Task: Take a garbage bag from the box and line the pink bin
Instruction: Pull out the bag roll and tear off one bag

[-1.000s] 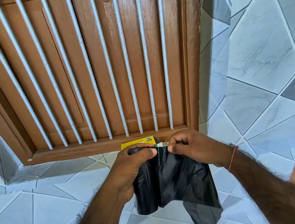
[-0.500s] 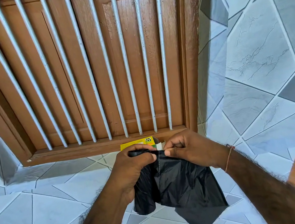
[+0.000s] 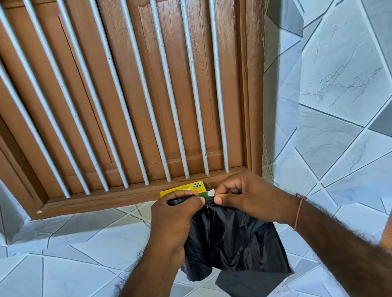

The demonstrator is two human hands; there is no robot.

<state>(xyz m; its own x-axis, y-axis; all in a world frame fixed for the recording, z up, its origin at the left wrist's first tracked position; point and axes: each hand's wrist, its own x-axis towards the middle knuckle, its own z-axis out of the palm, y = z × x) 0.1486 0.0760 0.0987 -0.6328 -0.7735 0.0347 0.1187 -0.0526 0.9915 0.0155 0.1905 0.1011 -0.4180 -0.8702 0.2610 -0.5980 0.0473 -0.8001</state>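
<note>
the left hand [image 3: 175,217] sits just below the middle of the frame, its fingers curled tight round a bunched roll of thin black plastic garbage bag [image 3: 235,243], thumb pressed over the top. the right hand [image 3: 242,195] is touching it knuckle to knuckle, thumb and forefinger pinching the top edge of the loose black sheet. between the two thumbs a pale line runs down the plastic, likely the perforation between one bag and the next on the roll. the bag hangs from both hands in creased folds, one corner trailing toward the lower centre-right of the frame, clear of the tiled ledge [image 3: 76,248] beneath it.

just behind the knuckles, a small yellow and green cardboard box [image 3: 184,189] lies on that pale grey tiled ledge, close against the brown wooden window frame [image 3: 132,193]. white metal bars [image 3: 166,75] stand upright across closed wooden shutters, filling the upper half of the frame. grey marbled wall tiles cover the right side, and a strip of brown wood cuts the lower right corner. a reddish thread circles the right wrist.

the step in hand looks like tearing one bag free. the next move would call for a firm pull apart along the pale line, then finding the open mouth and shaking it wide. the pink bin is not in view, so the person must turn to find it.
</note>
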